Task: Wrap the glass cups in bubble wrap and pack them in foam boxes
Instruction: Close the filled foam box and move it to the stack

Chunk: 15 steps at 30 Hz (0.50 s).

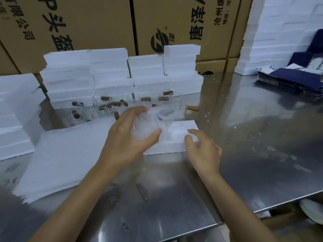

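Nearest you, your two bare forearms reach forward over a steel table (pixel 174 186), whose front edge cuts diagonally across the lower right. Your left hand (pixel 129 137) is curled around a bubble-wrapped cup (pixel 153 123), thumb pressed on its near side and fingers behind it, holding the blurred bundle just above the foam box (pixel 174 137) in front of you; that grip probably keeps the loose wrap from springing open before the cup goes in. Your right hand (pixel 202 151) holds nothing: its fingers are relaxed and slightly bent, fingertips touching the box's right front corner, likely to steady it. To the left, just beside the box, lies a stack of bubble wrap sheets (pixel 66 158), slanting toward you, within easy reach for the next cup. Behind the box stands a crowded group of unwrapped glass cups (pixel 132 102) with brown wooden handles, packed close together, so reaching in calls for care. Behind them rises a wall of stacked foam boxes (pixel 111 74), with more foam at the far left and far right, and cardboard cartons (pixel 87 23) at the back. Folded dark blue cartons (pixel 293 79) lie at the far right. The widest open room is the bare steel to your right and directly in front of you.
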{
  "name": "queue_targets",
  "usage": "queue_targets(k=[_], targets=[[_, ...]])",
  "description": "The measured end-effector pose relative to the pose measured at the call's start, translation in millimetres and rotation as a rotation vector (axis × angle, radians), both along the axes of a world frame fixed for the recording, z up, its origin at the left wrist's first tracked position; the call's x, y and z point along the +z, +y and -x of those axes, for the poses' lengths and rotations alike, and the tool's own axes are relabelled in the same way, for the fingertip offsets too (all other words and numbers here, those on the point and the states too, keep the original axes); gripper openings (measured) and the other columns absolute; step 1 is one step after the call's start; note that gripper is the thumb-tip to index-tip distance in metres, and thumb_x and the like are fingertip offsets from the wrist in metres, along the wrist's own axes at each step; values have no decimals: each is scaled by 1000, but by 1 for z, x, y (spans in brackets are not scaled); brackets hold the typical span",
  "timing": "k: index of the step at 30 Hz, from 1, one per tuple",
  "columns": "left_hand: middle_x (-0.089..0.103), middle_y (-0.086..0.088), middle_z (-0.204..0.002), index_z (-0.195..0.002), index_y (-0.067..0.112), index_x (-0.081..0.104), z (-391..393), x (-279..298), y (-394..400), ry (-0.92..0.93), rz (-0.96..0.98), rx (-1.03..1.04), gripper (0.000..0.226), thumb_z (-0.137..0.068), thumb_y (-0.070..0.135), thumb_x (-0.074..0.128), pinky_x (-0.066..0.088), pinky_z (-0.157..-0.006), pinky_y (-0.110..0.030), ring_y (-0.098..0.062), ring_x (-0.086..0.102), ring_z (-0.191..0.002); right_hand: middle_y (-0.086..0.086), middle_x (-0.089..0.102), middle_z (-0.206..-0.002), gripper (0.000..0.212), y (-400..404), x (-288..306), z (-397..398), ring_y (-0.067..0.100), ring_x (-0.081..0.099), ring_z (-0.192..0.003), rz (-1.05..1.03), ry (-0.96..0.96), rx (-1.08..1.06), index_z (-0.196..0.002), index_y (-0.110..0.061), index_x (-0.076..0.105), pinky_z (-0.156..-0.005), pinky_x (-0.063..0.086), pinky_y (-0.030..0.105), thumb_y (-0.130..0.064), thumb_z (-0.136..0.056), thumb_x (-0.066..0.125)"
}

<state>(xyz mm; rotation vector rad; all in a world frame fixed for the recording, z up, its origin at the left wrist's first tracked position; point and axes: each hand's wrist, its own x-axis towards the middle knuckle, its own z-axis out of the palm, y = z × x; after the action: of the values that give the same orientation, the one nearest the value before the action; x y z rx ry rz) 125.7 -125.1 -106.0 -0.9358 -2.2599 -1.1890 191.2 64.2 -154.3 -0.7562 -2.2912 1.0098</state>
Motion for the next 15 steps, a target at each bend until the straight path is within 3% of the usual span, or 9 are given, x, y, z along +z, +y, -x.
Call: queue_targets(k=[3,8,12,15], targets=[[51,23,-129,-132,44,47,16,11,14,-65,68,33,52,-85,59,65,35,-97,-20,-1,45,-123,-12,64,-130,33,-1,2,-2,14,55,-119,-1,-1,3,-123,-36,65,-111,25,33,-33,-94,50],[34,-2,-156,-155,29,30,37,-7,32,-191,597,-50,65,-97,48,53,22,-117,-38,-21,23,-146,-4,65,-130,37,-2,2,-5,17,54,-122,-26,2,-2,-129,-34,63,-112,26,34,-36,-95,50],[22,3,-159,-158,32,18,40,-23,28,-164,614,-88,65,-100,52,40,10,-121,-38,-13,12,-147,-3,64,-132,40,-1,0,-3,17,53,-124,-52,4,-7,-133,-34,61,-112,25,34,-37,-95,50],[10,25,-155,-157,40,8,41,-28,20,-191,614,-137,66,-98,58,31,-1,-116,-30,8,-1,-141,-3,63,-135,40,1,-1,-3,17,52,-125,-51,2,-3,-134,-34,60,-112,24,33,-37,-95,49]])
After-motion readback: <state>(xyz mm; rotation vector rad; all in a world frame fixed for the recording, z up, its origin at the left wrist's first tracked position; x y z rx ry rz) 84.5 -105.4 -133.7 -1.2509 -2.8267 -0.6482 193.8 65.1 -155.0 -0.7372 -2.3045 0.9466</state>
